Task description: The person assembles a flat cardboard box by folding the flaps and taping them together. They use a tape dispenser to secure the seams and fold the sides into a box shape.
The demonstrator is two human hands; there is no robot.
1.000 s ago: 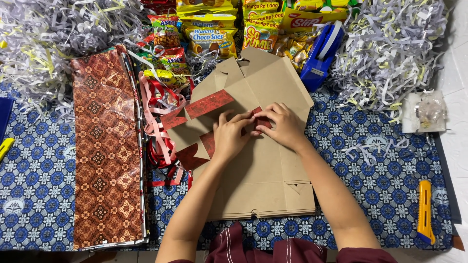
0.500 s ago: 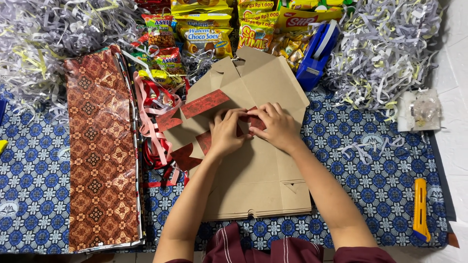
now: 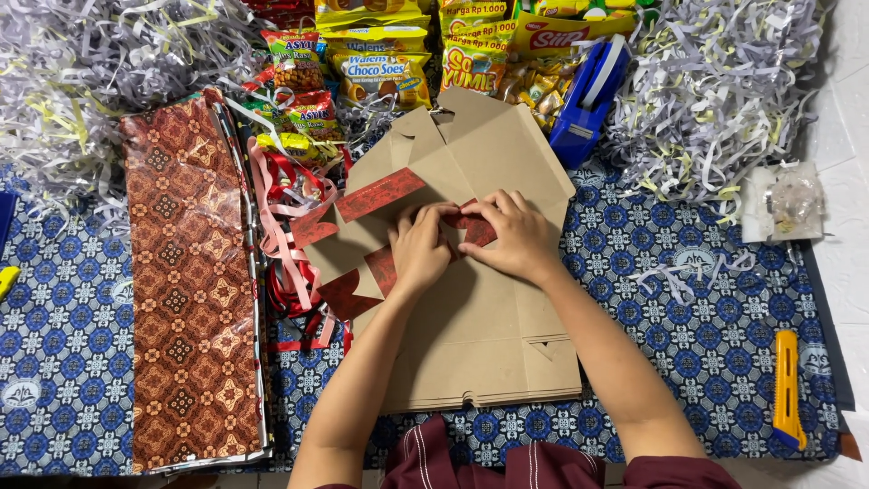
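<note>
A flattened brown cardboard box (image 3: 471, 344) lies on the blue patterned cloth in front of me. Red patterned paper strips (image 3: 380, 194) lie across its upper left part. My left hand (image 3: 421, 246) and my right hand (image 3: 511, 237) rest side by side on the box, fingertips pressing a piece of the red paper (image 3: 478, 230) against the cardboard. Part of that piece is hidden under my fingers.
A stack of brown batik-patterned paper (image 3: 186, 290) lies at left, with red and pink ribbons (image 3: 285, 217) beside it. Snack packets (image 3: 380, 68) and a blue tape dispenser (image 3: 587, 100) sit at the back. Shredded paper (image 3: 715, 81) is heaped at both back corners. A yellow cutter (image 3: 786, 388) lies at right.
My hands stay on the red paper with only small finger shifts; the view has drifted slightly.
</note>
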